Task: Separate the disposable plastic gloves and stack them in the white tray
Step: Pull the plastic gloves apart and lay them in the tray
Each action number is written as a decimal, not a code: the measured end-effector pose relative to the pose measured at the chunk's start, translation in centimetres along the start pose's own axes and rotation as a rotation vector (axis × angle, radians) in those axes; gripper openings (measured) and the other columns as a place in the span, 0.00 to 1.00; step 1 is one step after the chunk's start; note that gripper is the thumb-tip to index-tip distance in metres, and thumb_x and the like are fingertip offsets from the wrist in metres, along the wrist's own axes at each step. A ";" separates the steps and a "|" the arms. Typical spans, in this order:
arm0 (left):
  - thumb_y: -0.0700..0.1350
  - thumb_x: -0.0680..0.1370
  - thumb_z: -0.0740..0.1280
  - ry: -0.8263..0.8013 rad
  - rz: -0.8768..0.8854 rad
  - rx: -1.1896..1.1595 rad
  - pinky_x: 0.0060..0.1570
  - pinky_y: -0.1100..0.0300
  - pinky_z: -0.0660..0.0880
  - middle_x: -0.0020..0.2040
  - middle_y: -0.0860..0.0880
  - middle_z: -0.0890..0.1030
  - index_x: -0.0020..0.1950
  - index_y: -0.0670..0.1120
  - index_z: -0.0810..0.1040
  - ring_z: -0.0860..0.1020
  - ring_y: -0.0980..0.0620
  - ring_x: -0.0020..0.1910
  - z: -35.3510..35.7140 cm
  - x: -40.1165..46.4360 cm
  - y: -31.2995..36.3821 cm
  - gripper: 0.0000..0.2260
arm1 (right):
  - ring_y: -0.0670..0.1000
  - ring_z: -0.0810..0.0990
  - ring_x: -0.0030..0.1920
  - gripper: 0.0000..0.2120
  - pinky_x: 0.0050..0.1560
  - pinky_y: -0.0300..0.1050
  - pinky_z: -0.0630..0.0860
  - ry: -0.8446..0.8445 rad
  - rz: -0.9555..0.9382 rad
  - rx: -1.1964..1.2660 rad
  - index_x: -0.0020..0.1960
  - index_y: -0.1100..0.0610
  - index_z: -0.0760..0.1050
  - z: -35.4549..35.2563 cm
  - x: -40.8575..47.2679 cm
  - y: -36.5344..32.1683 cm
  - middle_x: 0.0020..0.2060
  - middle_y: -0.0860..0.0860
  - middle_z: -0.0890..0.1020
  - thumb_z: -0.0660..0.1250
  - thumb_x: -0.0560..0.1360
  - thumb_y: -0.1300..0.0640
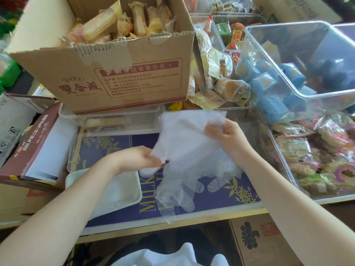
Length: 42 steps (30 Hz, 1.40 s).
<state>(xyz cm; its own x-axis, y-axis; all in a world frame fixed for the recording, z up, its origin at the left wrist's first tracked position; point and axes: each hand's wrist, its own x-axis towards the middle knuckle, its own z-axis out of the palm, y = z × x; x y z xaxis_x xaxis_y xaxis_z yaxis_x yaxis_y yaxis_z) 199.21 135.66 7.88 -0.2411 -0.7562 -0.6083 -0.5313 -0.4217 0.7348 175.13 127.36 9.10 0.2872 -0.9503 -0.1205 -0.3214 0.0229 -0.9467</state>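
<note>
above the worktop (211, 208), both hands hold a bunch of gloves (184, 150) in mid-air. right hand (228, 137) pinches the cuff end, up and away from the body; left hand (140, 158) pinches a layer at the bunch's left edge, lower down. long axis runs from cuffs, far, to fingers, hanging near and just over the worktop. tray (76, 176) lies low left, directly under the left forearm, already holding clear gloves. left hand is nearer the tray, so a freed glove would likely travel left and down.
</note>
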 end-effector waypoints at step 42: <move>0.33 0.77 0.61 0.574 0.313 -0.718 0.33 0.67 0.75 0.34 0.52 0.83 0.46 0.37 0.77 0.80 0.57 0.32 1.5 -2.4 2.1 0.06 | 0.51 0.80 0.35 0.02 0.37 0.43 0.75 -0.460 0.126 0.214 0.41 0.60 0.79 -1.2 1.9 -0.4 0.34 0.52 0.83 0.70 0.73 0.63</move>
<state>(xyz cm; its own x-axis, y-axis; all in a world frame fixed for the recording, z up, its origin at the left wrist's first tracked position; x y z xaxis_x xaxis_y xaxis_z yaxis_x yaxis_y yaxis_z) 197.42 137.33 10.39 0.2473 -0.9349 -0.2547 0.1575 -0.2205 0.9626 174.69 125.18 9.62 0.6405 -0.7025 -0.3104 -0.2009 0.2368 -0.9506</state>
